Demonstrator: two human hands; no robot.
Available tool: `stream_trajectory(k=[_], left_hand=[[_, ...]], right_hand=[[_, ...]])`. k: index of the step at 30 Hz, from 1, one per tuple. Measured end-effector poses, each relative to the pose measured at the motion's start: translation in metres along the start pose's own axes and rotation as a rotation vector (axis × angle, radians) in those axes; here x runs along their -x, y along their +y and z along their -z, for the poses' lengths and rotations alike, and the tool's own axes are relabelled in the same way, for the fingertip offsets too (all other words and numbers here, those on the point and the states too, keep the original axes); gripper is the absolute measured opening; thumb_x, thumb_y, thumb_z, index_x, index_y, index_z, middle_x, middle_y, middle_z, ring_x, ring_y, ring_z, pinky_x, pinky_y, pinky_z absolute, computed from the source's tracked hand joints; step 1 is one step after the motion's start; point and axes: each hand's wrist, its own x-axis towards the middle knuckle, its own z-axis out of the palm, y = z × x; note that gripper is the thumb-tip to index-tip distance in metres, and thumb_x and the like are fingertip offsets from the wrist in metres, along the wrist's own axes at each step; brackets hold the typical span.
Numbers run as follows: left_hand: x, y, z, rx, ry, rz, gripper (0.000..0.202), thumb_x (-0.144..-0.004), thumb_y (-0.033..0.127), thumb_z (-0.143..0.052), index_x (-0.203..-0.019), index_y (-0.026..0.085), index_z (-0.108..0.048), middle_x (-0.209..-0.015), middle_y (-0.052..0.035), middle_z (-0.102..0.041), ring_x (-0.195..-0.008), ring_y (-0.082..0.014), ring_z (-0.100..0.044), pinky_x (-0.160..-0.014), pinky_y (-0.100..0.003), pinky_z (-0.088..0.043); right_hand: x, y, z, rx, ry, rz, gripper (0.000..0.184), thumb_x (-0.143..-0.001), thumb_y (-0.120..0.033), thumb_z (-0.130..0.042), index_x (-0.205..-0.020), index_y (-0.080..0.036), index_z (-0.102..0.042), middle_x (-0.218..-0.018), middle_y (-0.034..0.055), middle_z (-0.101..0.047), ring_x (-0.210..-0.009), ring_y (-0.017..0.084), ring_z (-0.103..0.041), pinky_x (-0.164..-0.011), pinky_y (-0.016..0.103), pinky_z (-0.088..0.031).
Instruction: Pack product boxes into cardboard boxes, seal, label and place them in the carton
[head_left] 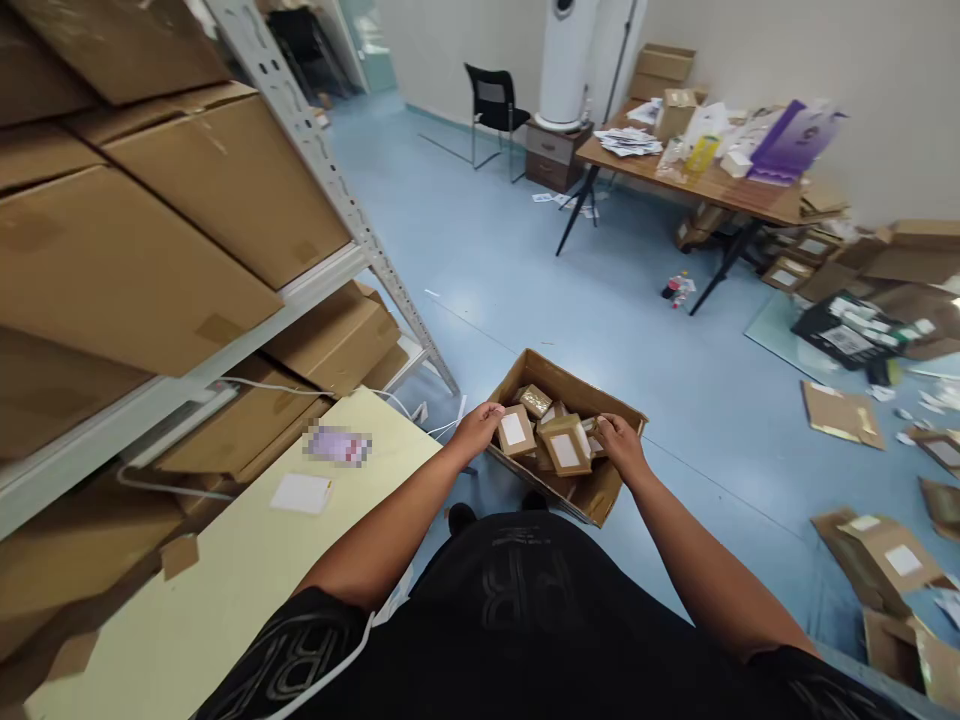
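An open cardboard carton stands low in front of my body, holding several small brown cardboard boxes with white labels. My left hand is at the carton's left side, its fingers closed on the edge of a small cardboard box. Beside that lies another labelled brown box, and behind it a box wrapped in shiny tape. My right hand reaches in at the right side with bent, closed fingers by the small boxes there; what they grip is hard to make out.
To the left, a metal shelf carries large cartons. A pale yellow table below it bears a white card and a blurred purple item. A cluttered wooden desk, bottles and flattened cardboard are at right.
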Motion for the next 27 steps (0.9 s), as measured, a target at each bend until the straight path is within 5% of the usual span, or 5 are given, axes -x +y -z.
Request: stream_trajectory(k=[6, 14, 19, 27], left_hand=[[0.054, -0.024, 0.017, 0.079, 0.152, 0.078, 0.045, -0.089, 0.060, -0.055, -0.107, 0.022, -0.070, -0.110, -0.0081, -0.075, -0.107, -0.0268, -0.069, -0.093, -0.040, -0.054], [0.159, -0.057, 0.070, 0.262, 0.451, 0.156, 0.043, -0.090, 0.056, -0.055, -0.110, 0.021, -0.068, -0.119, -0.0099, -0.073, -0.109, -0.0263, -0.068, -0.092, -0.040, -0.054], [0.242, -0.102, 0.109, 0.373, 0.616, 0.241, 0.042, -0.088, 0.054, -0.056, -0.111, 0.020, -0.068, -0.120, -0.0107, -0.073, -0.108, -0.0252, -0.069, -0.091, -0.039, -0.055], [0.362, -0.201, 0.156, 0.448, 0.808, 0.367, 0.043, -0.078, 0.051, -0.060, -0.106, 0.019, -0.068, -0.109, -0.0097, -0.076, -0.102, -0.0261, -0.071, -0.085, -0.038, -0.056]], right_hand=[[-0.033, -0.018, -0.026, 0.011, -0.202, 0.094, 0.048, -0.086, -0.059, -0.052, -0.105, -0.021, -0.075, -0.102, 0.0097, -0.078, -0.101, 0.032, -0.070, -0.089, 0.042, -0.051], [-0.003, -0.072, -0.109, 0.071, -0.466, 0.325, 0.050, -0.086, -0.060, -0.050, -0.103, -0.020, -0.075, -0.098, 0.0103, -0.077, -0.096, 0.031, -0.070, -0.088, 0.040, -0.051], [0.043, -0.098, -0.174, 0.192, -0.600, 0.454, 0.044, -0.084, -0.055, -0.052, -0.101, -0.021, -0.076, -0.100, 0.0103, -0.078, -0.096, 0.032, -0.069, -0.088, 0.042, -0.051], [0.117, -0.147, -0.310, 0.530, -0.774, 0.791, 0.038, -0.088, -0.037, -0.050, -0.114, -0.022, -0.075, -0.117, 0.0092, -0.074, -0.113, 0.028, -0.065, -0.101, 0.039, -0.048]])
